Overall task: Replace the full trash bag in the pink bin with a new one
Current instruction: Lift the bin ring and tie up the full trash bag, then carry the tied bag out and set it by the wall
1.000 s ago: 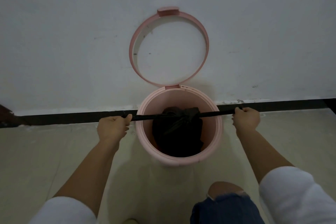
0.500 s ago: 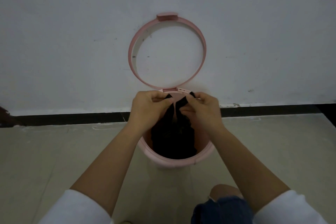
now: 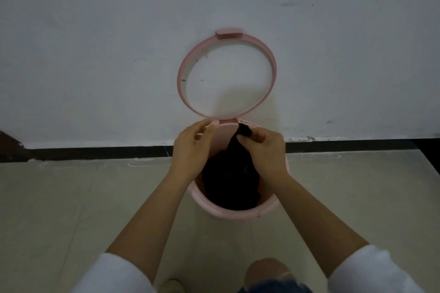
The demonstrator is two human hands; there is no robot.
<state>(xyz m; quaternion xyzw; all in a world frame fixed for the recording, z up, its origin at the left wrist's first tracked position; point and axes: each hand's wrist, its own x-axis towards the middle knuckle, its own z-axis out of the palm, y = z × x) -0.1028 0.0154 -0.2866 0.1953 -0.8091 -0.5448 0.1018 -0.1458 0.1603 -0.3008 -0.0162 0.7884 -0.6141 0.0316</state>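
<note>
Pink bin [image 3: 234, 212] stands on the floor below both hands, its ring lid [image 3: 226, 78] tipped up beyond them. Right hand [image 3: 265, 150] pinches the gathered neck of the black trash bag [image 3: 229, 183], which sits inside the bin. Left hand [image 3: 192, 147] is loosely curled beside it, grasping nothing visible. Tying off looks underway; lifting out comes next.

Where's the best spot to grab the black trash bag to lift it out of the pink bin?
Grip the gathered neck of the black trash bag, the narrow twisted top the right hand pinches near the pink bin's back rim. Come from straight above: the ring lid is flipped open against the wall, and the bag's bulk sits below the rim.
</note>
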